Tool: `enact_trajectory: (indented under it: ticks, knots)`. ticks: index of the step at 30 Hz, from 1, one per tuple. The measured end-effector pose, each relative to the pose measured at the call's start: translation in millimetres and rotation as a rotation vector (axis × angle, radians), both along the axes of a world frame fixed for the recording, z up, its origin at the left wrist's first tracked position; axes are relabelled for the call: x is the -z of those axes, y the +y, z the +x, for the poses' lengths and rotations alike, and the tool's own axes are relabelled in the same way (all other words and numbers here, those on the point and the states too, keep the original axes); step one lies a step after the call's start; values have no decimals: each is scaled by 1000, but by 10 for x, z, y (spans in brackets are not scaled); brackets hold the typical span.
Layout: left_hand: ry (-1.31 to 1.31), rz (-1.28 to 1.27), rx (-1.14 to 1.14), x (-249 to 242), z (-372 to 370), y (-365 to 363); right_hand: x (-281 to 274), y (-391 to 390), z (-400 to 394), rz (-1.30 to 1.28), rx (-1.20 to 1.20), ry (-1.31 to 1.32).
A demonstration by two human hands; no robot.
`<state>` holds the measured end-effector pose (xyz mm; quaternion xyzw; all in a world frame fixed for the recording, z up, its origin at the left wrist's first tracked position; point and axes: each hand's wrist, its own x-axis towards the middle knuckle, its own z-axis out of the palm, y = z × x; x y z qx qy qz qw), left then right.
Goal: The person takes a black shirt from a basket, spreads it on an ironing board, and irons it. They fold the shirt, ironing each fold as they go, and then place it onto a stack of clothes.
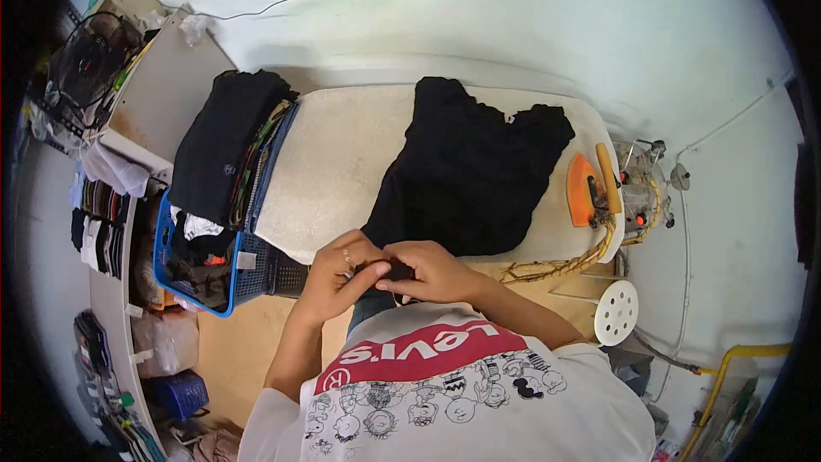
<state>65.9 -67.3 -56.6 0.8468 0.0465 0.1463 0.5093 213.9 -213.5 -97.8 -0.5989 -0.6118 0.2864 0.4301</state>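
A black garment, which looks like a T-shirt, lies spread on the pale ironing board. At the board's near edge my left hand, with a ring on one finger, closes on dark cloth. Right beside it, my right hand has its fingers curled round the same dark cloth. That cloth appears to be the garment's near edge, though my fingers hide where it joins. An orange iron with a wooden handle stands at the board's right end, apart from both hands.
Folded clothes are stacked at the board's left end. Below them a blue basket holds more clothes. A wrapped hose runs from the iron. A white round stool stands to the right, near a yellow pipe. Shelves line the left.
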Motion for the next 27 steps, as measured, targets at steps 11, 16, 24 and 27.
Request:
enact_trajectory:
  ticks: [11,16,24,27]
  knots:
    - [31,311,293,666,678,45,-970,-1083,373,344,155,264]
    - [173,376,231,759,1007,598,-1516,-1582,929,991,784,851]
    - [-264,527,-633,-1146,1608,2090,-2431,-1587,2929,956,925,468]
    - [-654,280,-519,-2084,1509,2110,-2868,-1733,3135,1085,798,417]
